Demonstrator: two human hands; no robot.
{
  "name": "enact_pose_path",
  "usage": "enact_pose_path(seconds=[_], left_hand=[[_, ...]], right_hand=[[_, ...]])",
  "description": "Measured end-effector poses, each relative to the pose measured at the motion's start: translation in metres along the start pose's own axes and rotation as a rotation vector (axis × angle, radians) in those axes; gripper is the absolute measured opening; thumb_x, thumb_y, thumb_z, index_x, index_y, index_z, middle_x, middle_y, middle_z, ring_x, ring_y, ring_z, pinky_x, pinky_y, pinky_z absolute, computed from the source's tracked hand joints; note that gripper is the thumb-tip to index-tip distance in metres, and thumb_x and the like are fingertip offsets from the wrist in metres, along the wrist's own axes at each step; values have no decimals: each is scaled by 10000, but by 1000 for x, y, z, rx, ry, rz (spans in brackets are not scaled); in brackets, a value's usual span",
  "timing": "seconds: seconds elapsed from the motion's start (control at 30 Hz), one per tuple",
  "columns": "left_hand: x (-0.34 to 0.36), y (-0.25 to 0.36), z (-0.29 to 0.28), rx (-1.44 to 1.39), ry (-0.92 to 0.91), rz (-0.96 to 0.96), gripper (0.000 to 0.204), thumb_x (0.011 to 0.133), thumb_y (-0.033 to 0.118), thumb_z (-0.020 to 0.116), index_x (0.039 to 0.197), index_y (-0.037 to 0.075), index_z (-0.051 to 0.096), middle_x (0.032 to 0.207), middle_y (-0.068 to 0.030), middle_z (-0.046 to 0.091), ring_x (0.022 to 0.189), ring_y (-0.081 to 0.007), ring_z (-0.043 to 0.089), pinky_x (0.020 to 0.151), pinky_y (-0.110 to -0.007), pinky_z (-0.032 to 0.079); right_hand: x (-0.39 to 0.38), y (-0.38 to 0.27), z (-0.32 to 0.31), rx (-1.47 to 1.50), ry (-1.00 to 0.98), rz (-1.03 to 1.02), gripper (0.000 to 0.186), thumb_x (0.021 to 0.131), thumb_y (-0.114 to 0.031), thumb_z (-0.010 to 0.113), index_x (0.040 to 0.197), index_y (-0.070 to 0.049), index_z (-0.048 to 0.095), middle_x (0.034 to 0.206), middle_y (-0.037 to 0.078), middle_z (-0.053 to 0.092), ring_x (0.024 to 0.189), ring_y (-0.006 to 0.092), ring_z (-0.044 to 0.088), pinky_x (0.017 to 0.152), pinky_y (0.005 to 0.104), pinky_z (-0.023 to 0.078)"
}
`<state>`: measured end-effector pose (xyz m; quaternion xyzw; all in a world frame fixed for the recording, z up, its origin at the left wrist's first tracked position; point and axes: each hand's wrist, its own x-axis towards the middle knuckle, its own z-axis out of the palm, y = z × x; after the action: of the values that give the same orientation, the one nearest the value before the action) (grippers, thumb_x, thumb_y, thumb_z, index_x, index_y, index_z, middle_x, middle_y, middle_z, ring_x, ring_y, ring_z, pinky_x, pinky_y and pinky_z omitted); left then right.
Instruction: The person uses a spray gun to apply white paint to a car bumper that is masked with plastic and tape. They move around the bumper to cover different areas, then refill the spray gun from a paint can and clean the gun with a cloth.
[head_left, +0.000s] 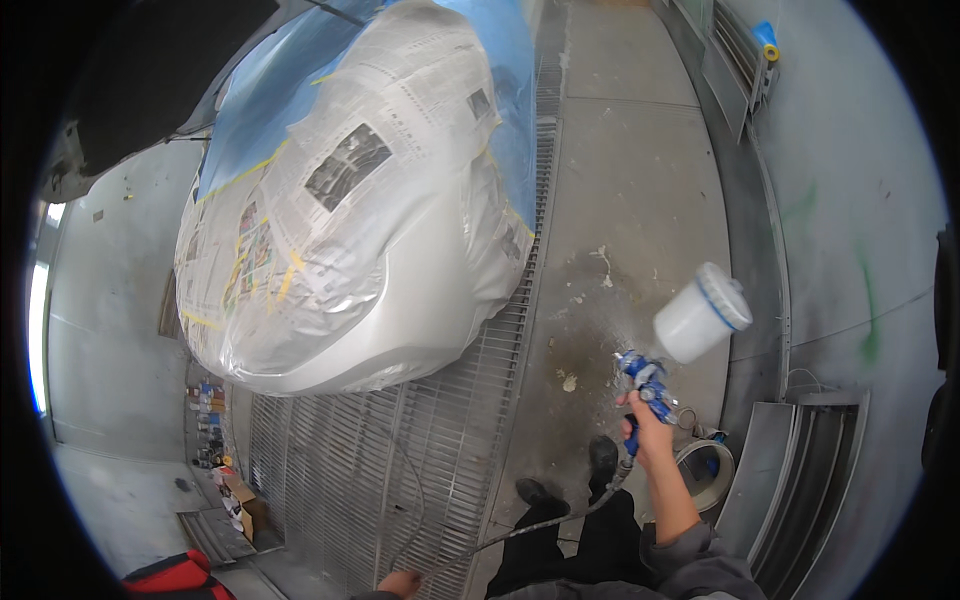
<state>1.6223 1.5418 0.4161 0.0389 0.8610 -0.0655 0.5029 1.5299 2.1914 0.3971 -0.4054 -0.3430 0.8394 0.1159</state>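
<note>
My right hand (652, 428) is wrapped round the handle of a blue spray gun (650, 385), held out over the floor right of the car. A white paint cup (698, 315) with a blue ring is fixed to the gun. From the handle an air hose (530, 525) runs down across my legs to my left hand (402, 583), closed on it at the lower edge. Ahead on the left stands a car, its white painted body panel (425, 290) bare between newspaper (400, 90) and clear film. Yellow tape and blue sheeting (515, 100) cover more of it.
Metal floor grating (320, 450) lies under and before the car. By the right wall are a round bucket-like container (708, 470) and an open vent (825, 480). Cans (208, 415) and a cardboard box (243, 505) line the left side. A red-and-black item (170, 575) sits lower left.
</note>
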Motion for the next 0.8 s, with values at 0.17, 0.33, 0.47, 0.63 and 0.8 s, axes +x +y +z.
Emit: enact_pose_path(seconds=[0.17, 0.33, 0.47, 0.63, 0.8], left_hand=[[-6, -12, 21, 265, -63, 21, 373, 1029, 354, 524, 1243, 117, 717, 1260, -207, 703, 1018, -411, 709, 891, -587, 539], [-12, -16, 18, 83, 94, -172, 362, 1043, 338, 543, 1253, 91, 702, 1189, -174, 708, 951, -352, 699, 817, -526, 551], [-22, -21, 13, 16, 196, -241, 356, 1053, 326, 558, 1261, 70, 691, 1133, -148, 711, 897, -305, 692, 757, -477, 560], [-50, -15, 26, -58, 273, -246, 351, 1066, 310, 577, 1271, 43, 676, 1062, -115, 716, 829, -245, 683, 683, -416, 572], [-33, -19, 12, -536, 81, -113, 379, 1065, 303, 607, 1346, 52, 649, 1125, -98, 716, 881, -239, 684, 727, -382, 569]], right_hand=[[98, 46, 4, -17, 71, 275, 191, 1011, -268, 725, 1083, -119, 630, 864, 42, 689, 472, 119, 504, 415, 270, 401], [188, 46, 65, 92, -80, 365, 201, 1013, -326, 725, 1055, -153, 633, 848, 20, 673, 505, 123, 513, 416, 281, 408], [228, -27, 166, 271, -329, 241, 229, 1014, -321, 728, 1150, -153, 653, 868, 30, 678, 528, 126, 523, 446, 280, 403], [246, -93, 251, 506, -563, 128, 243, 994, -298, 760, 1125, -127, 647, 885, 50, 662, 541, 138, 531, 466, 302, 411], [289, -19, 233, 439, -488, 282, 239, 974, -313, 786, 1057, -141, 642, 834, 24, 633, 539, 141, 535, 466, 315, 417]])
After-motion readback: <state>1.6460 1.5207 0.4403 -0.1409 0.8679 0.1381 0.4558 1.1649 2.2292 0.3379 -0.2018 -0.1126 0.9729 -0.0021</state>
